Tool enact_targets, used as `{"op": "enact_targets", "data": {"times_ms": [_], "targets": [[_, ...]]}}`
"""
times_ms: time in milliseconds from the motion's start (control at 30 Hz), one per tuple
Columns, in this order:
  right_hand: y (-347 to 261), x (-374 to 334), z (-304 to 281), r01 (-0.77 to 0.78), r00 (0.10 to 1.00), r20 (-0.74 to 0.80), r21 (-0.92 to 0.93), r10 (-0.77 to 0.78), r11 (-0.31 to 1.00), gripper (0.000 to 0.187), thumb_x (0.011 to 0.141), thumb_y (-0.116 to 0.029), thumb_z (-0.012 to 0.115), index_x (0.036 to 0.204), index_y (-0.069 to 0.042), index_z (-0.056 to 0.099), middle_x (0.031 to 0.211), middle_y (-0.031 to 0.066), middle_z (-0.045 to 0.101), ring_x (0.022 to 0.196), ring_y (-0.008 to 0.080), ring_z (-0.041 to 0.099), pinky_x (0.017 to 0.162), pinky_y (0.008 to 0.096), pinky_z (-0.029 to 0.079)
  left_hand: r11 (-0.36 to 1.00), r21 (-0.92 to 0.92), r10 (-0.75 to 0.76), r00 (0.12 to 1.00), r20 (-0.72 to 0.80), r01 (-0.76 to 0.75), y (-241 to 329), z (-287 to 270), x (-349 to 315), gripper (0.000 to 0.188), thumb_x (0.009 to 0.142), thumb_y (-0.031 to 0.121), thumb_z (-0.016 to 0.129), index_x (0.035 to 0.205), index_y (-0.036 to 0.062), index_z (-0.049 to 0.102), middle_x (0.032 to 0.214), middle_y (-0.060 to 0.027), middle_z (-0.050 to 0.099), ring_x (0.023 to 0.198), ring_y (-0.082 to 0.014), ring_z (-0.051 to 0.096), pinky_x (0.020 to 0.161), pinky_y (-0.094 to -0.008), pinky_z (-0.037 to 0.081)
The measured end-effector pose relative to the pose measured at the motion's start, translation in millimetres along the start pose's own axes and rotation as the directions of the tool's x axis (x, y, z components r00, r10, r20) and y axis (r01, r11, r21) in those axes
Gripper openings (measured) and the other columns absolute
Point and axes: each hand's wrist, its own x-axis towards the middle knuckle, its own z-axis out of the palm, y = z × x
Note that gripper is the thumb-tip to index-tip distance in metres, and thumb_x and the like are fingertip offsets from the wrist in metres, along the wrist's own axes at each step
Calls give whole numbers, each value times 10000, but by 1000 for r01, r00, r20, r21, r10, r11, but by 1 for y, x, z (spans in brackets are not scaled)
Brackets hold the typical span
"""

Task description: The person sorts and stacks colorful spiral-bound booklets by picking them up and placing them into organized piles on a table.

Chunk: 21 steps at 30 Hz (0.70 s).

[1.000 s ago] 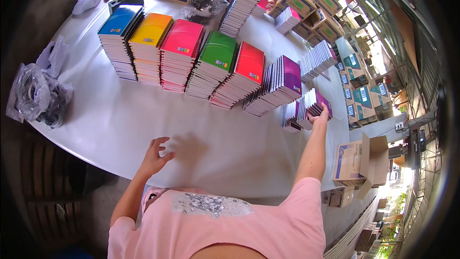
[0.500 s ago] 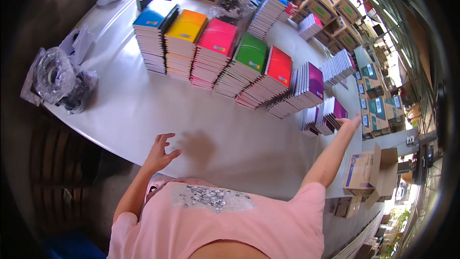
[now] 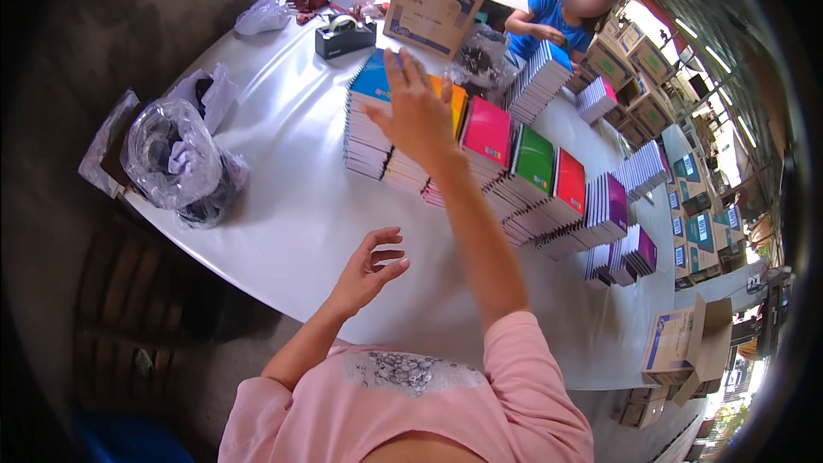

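My right hand (image 3: 418,118) reaches up over the left end of a row of spiral notebook stacks, fingers spread and nothing held. It covers parts of the blue notebook stack (image 3: 364,124) and the yellow notebook stack (image 3: 459,105); whether it touches them I cannot tell. Rightward the row goes on with a pink stack (image 3: 486,130), a green stack (image 3: 533,157), a red stack (image 3: 569,178) and a purple stack (image 3: 613,204). Low over the near side of the table hovers my left hand (image 3: 367,276), fingers loosely bent and apart, holding nothing.
The white table (image 3: 291,240) carries a tape dispenser (image 3: 345,38), a cardboard box (image 3: 435,4) and a bundle in clear plastic (image 3: 176,159). Smaller purple notebook piles (image 3: 638,250) sit at the right. Across the table, a person in blue (image 3: 544,21) works by a tall blue-topped stack (image 3: 542,81).
My right hand has swung from the purple piles at the right to above the blue and yellow stacks. The view has turned, shifting the table's contents rightward. My left hand stays empty.
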Motion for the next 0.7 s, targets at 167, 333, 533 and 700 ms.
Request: {"op": "enact_targets", "data": {"times_ms": [167, 333, 533, 700], "targets": [[7, -13, 60, 114, 991, -41, -225, -126, 968, 252, 841, -220, 558, 1058, -106, 617, 1060, 51, 638, 1041, 188, 576, 1028, 510, 234, 934, -357, -39, 997, -61, 14, 17, -49, 16, 536, 858, 344, 549, 1291, 80, 375, 1246, -105, 448, 1140, -259, 473, 921, -410, 414], [-5, -29, 54, 172, 971, -136, -178, -197, 969, 175, 821, -166, 577, 977, -128, 646, 951, -5, 662, 973, 144, 599, 1033, 488, 230, 540, -832, -86, 992, 96, 127, 36, -82, 59, 763, 790, 570, 523, 1277, 6, 358, 1245, -180, 444, 1157, -297, 462, 957, -482, 382], [-7, -31, 33, 214, 967, -126, -82, -223, 973, 206, 775, -155, 607, 975, -110, 631, 935, 5, 651, 910, 146, 603, 1022, 441, 279, 459, -857, -35, 968, 248, 236, 48, -92, 121, 775, 762, 631, 504, 1236, 28, 389, 1234, -189, 451, 1126, -309, 486, 926, -507, 402], [-40, -51, -41, 313, 890, 161, 463, -426, 829, 286, 724, -185, 685, 996, -106, 652, 937, 25, 659, 901, 179, 618, 946, 381, 381, 430, -839, 96, 907, 410, 334, 64, -90, 102, 791, 772, 599, 483, 1336, 72, 312, 1275, -157, 446, 1062, -323, 529, 828, -516, 462]]}}
